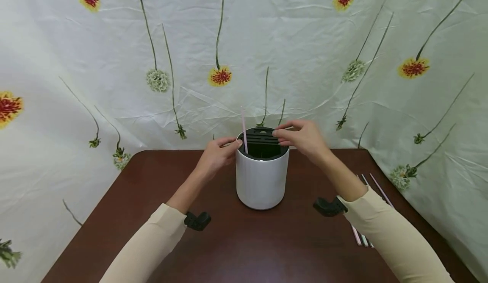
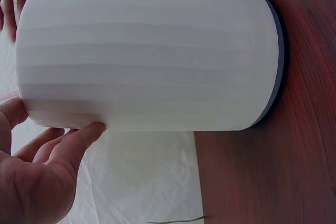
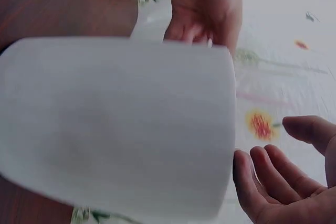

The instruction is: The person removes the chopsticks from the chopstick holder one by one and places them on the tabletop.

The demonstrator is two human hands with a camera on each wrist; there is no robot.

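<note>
Nearest, spare straws (image 1: 362, 236) lay on the counter (image 1: 244, 249). Mid-counter stood the white holder (image 1: 262, 177), rigid, probably light and tippy, so I'd steady its rim. My left hand (image 1: 217, 153) touched it, fingers relaxed; right hand (image 1: 303, 139) pinched a thin straw (image 1: 288, 128), flimsy, beside the upright pink straw (image 1: 244, 130).

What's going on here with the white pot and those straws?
A person sits at a brown table with a white holder in front of them. The left hand touches its rim, steadying it. The right hand hovers over the black slotted top, seemingly pinching a thin pale stick. One pink straw stands in the holder; more straws lie on the table by the right sleeve.
</note>
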